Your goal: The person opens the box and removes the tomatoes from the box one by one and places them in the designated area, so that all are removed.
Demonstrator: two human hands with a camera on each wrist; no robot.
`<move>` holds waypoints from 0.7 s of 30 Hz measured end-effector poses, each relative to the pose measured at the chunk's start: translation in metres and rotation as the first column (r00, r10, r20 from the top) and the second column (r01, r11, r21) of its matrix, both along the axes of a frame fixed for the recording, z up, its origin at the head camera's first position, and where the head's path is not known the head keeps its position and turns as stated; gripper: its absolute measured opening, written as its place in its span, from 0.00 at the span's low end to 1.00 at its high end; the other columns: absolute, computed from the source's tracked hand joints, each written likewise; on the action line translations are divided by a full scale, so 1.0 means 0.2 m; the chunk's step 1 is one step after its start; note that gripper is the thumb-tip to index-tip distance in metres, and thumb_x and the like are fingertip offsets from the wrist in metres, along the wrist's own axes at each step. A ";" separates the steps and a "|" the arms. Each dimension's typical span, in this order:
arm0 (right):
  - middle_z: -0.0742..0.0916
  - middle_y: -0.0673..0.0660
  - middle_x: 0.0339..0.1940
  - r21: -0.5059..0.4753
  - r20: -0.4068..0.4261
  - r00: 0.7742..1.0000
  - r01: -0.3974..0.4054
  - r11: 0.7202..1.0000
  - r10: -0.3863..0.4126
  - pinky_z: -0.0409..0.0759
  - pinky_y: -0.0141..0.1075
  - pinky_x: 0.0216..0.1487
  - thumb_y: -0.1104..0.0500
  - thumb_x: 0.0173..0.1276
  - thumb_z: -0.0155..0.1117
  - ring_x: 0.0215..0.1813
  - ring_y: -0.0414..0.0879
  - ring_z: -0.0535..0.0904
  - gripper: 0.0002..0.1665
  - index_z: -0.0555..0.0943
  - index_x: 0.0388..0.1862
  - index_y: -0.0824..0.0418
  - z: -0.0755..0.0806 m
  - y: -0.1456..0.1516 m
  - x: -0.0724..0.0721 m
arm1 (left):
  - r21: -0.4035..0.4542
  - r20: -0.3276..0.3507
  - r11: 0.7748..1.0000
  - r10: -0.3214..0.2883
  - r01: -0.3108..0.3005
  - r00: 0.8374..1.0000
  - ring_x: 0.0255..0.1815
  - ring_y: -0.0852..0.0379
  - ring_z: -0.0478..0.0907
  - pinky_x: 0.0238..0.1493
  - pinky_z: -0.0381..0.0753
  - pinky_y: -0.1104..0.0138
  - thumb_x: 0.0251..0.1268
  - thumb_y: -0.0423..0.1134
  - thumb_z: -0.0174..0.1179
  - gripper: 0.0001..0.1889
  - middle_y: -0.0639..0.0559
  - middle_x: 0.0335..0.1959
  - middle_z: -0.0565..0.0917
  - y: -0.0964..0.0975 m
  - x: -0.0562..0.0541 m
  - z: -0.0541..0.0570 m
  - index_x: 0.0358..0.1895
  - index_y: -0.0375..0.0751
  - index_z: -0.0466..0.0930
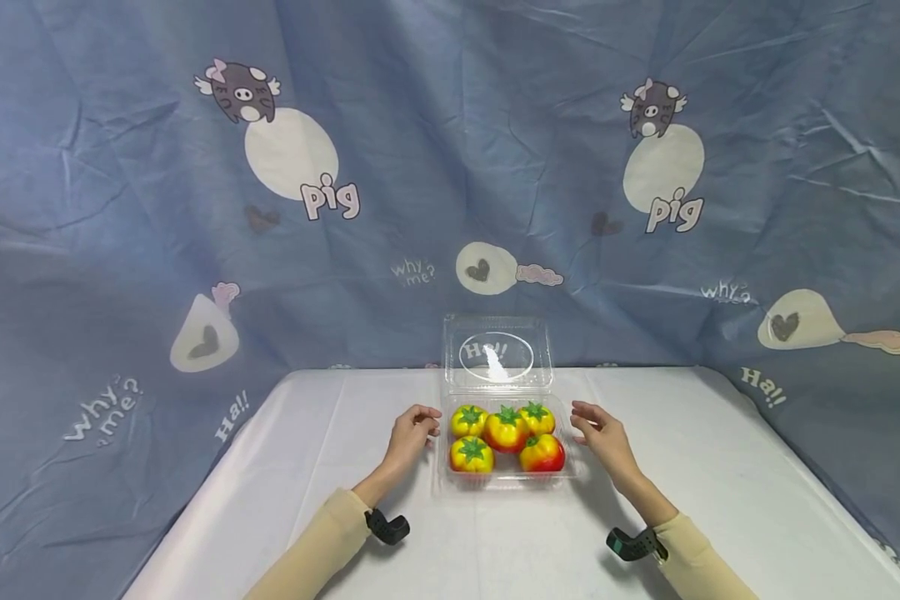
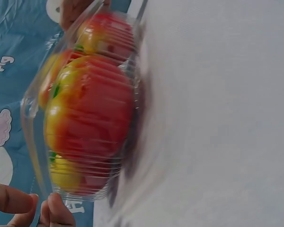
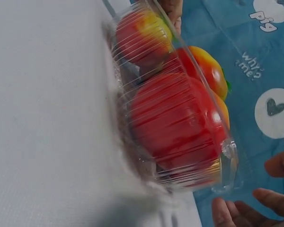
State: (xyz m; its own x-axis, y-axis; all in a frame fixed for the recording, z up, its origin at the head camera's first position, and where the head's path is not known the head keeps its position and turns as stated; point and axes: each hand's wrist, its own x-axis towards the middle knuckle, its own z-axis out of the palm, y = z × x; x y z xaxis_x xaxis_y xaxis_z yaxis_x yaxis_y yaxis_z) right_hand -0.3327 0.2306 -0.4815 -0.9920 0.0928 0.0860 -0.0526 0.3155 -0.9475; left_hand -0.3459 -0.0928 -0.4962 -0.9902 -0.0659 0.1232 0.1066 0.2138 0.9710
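A clear plastic clamshell box [image 1: 504, 477] sits on the table with its lid [image 1: 542, 358] raised at the back. Several yellow-and-red toy fruits [image 1: 506, 432] with green leafy tops, tomato-like, lie inside it. Just at the box's left side is my left hand [image 1: 409, 435], its fingers loosely bent. In the left wrist view, the left fingertips [image 2: 58, 208] come right up to the rim corner. My right hand [image 1: 603, 437] stays by the right side, thumb and fingers apart. Nothing lies between the right fingers [image 3: 222, 210] in the right wrist view, close below the box corner.
A white cloth covers the table [image 1: 495, 550]. Behind it hangs a blue printed curtain [image 1: 450, 167], close to the raised lid. Dark bands with small devices are worn on the left wrist [image 1: 387, 527] and the right wrist [image 1: 634, 544].
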 end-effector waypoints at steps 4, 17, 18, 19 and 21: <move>0.78 0.69 0.61 0.009 -0.003 1.000 0.001 1.000 -0.001 0.82 0.43 0.50 0.58 0.71 0.57 0.59 0.57 0.77 0.25 0.72 0.64 0.67 -0.02 0.00 0.00 | 0.027 0.018 0.999 -0.021 0.020 1.000 0.31 0.52 0.80 0.29 0.82 0.59 0.61 0.28 0.50 0.11 0.36 0.34 0.81 0.00 0.02 -0.02 0.44 0.26 0.76; 0.78 0.69 0.60 0.039 0.000 1.000 -0.019 0.999 0.019 0.83 0.41 0.48 0.59 0.72 0.56 0.58 0.57 0.77 0.25 0.72 0.64 0.67 -0.05 0.01 -0.02 | 0.141 0.069 0.986 -0.099 0.089 0.993 0.27 0.50 0.78 0.27 0.78 0.68 0.62 0.27 0.52 0.15 0.24 0.34 0.80 0.01 0.10 0.03 0.51 0.23 0.70; 0.78 0.69 0.60 0.039 0.002 1.000 -0.020 0.999 0.020 0.83 0.40 0.48 0.59 0.72 0.56 0.58 0.57 0.77 0.25 0.72 0.64 0.67 -0.06 0.01 -0.02 | 0.160 0.075 0.984 -0.097 0.084 0.993 0.25 0.53 0.77 0.26 0.77 0.69 0.62 0.27 0.52 0.15 0.27 0.33 0.81 0.01 0.08 0.00 0.51 0.23 0.70; 0.78 0.69 0.60 0.042 0.003 1.000 -0.019 0.999 0.018 0.83 0.40 0.48 0.59 0.72 0.56 0.57 0.57 0.78 0.24 0.72 0.64 0.67 -0.06 0.02 -0.02 | 0.181 0.085 0.980 -0.093 0.076 0.992 0.24 0.55 0.77 0.26 0.76 0.69 0.62 0.27 0.53 0.16 0.30 0.31 0.81 0.01 0.07 -0.02 0.52 0.24 0.69; 0.78 0.70 0.60 0.041 -0.003 1.000 -0.021 0.999 0.021 0.83 0.40 0.48 0.60 0.72 0.56 0.57 0.56 0.78 0.25 0.71 0.64 0.68 -0.06 0.03 -0.02 | 0.224 0.110 0.973 -0.085 0.059 0.990 0.23 0.58 0.76 0.26 0.75 0.70 0.62 0.28 0.53 0.17 0.37 0.29 0.82 0.01 0.05 -0.05 0.53 0.25 0.68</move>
